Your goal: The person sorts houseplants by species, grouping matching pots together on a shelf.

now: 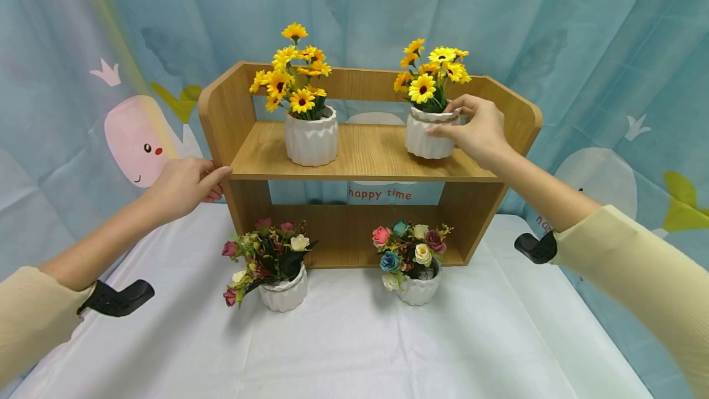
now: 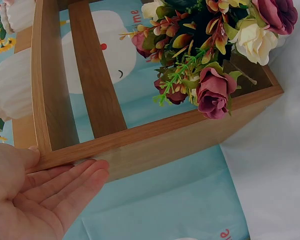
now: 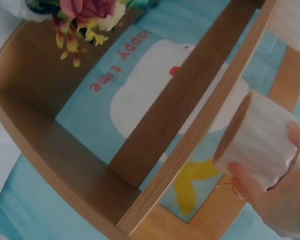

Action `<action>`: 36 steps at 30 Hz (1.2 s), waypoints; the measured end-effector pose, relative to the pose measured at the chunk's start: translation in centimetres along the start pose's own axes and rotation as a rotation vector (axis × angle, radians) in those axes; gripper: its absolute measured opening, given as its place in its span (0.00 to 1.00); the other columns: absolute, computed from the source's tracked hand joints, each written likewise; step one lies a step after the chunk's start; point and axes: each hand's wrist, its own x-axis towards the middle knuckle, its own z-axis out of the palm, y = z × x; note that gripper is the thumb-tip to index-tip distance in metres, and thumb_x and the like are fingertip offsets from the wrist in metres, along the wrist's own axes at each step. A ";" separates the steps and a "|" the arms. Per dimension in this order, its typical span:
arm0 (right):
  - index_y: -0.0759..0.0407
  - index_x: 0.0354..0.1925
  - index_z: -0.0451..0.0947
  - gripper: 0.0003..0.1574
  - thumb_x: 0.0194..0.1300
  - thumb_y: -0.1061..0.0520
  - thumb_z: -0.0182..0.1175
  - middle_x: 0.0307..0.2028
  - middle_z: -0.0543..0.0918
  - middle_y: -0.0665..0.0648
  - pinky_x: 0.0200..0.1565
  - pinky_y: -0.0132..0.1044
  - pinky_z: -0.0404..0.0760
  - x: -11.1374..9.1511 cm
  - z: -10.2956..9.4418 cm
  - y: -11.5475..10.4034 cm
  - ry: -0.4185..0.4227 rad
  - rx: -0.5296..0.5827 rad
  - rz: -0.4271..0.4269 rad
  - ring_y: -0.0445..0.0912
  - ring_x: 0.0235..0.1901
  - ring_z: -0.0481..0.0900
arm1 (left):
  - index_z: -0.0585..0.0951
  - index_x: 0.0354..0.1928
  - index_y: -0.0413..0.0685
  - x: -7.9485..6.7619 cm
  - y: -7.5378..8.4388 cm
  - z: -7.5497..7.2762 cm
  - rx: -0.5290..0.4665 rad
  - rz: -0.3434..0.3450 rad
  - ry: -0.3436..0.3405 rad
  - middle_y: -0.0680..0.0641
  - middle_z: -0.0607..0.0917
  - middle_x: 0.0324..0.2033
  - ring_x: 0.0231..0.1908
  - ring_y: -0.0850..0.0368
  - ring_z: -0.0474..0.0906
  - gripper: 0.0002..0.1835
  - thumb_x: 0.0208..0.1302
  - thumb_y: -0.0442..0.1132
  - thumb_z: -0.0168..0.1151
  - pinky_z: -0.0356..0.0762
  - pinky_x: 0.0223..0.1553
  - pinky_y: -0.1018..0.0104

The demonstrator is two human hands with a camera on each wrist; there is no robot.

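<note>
My left hand (image 1: pixel 185 186) holds the left side of the wooden shelf (image 1: pixel 368 165). In the left wrist view its thumb (image 2: pixel 31 156) lies at the front edge and its fingers (image 2: pixel 72 187) along the outer face. With my right hand (image 1: pixel 480 131) I grip a white fluted flowerpot (image 1: pixel 425 135) of yellow daisy-like flowers (image 1: pixel 423 88) near its rim, over the right part of the upper board. The pot's underside shows in the right wrist view, tipped off the board. Another white pot (image 1: pixel 311 139) with similar yellow flowers (image 1: pixel 288 79) stands upright to its left.
Below, before the shelf's lower board (image 1: pixel 343 251), two more white pots sit on the white cloth (image 1: pixel 354 350). The left pot (image 1: pixel 285 294) bears dark pink and cream roses; the right pot (image 1: pixel 419 290) holds mixed coloured roses. A light blue curtain (image 1: pixel 365 11) hangs behind.
</note>
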 end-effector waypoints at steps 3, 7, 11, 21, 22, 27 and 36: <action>0.61 0.47 0.77 0.26 0.57 0.50 0.76 0.69 0.72 0.58 0.29 0.26 0.80 0.1 0.0 0.3 -0.003 -0.018 -0.005 0.50 0.50 0.76 | 0.83 0.31 0.32 0.0 0.1 0.0 -0.003 -0.002 0.001 0.46 0.85 0.21 0.24 0.52 0.83 0.24 0.79 0.45 0.50 0.79 0.26 0.66; 0.61 0.46 0.77 0.26 0.57 0.49 0.75 0.69 0.73 0.58 0.28 0.26 0.79 0.1 0.3 1.0 -0.008 -0.031 -0.010 0.49 0.44 0.77 | 0.83 0.31 0.32 0.0 0.1 -0.1 -0.003 -0.003 0.004 0.45 0.85 0.21 0.24 0.51 0.83 0.24 0.79 0.45 0.50 0.80 0.26 0.65; 0.62 0.45 0.75 0.26 0.57 0.49 0.75 0.62 0.77 0.60 0.27 0.27 0.79 -0.2 0.7 1.6 -0.005 -0.005 0.000 0.49 0.45 0.75 | 0.83 0.31 0.32 0.0 0.2 0.0 -0.001 -0.002 0.003 0.46 0.85 0.21 0.24 0.51 0.83 0.24 0.79 0.45 0.50 0.80 0.27 0.63; 0.62 0.49 0.75 0.29 0.60 0.47 0.73 0.58 0.78 0.61 0.47 0.43 0.72 -0.7 0.4 2.0 -0.023 -0.058 -0.049 0.54 0.59 0.70 | 0.82 0.32 0.31 0.1 0.1 0.0 -0.003 -0.010 -0.006 0.45 0.85 0.21 0.25 0.50 0.83 0.24 0.79 0.45 0.49 0.79 0.27 0.63; 0.62 0.50 0.75 0.29 0.60 0.47 0.73 0.59 0.78 0.62 0.50 0.46 0.70 -0.8 0.2 2.0 -0.033 -0.065 -0.055 0.55 0.63 0.68 | 0.82 0.32 0.31 0.1 0.1 0.0 -0.002 -0.012 -0.007 0.45 0.85 0.21 0.25 0.50 0.83 0.24 0.79 0.45 0.49 0.80 0.27 0.63; 0.61 0.56 0.77 0.30 0.62 0.47 0.72 0.63 0.78 0.64 0.53 0.49 0.73 -1.0 -0.7 1.7 -0.073 -0.084 -0.048 0.58 0.68 0.67 | 0.83 0.31 0.32 0.1 0.2 0.0 0.000 -0.013 -0.002 0.45 0.86 0.21 0.25 0.50 0.84 0.24 0.79 0.45 0.50 0.80 0.27 0.63; 0.58 0.59 0.77 0.30 0.64 0.46 0.70 0.61 0.79 0.65 0.37 0.33 0.85 -1.5 -2.6 1.3 -0.113 -0.108 -0.025 0.58 0.58 0.79 | 0.82 0.30 0.32 0.0 0.0 0.0 0.003 -0.005 -0.003 0.46 0.85 0.20 0.24 0.50 0.83 0.25 0.79 0.46 0.50 0.80 0.27 0.65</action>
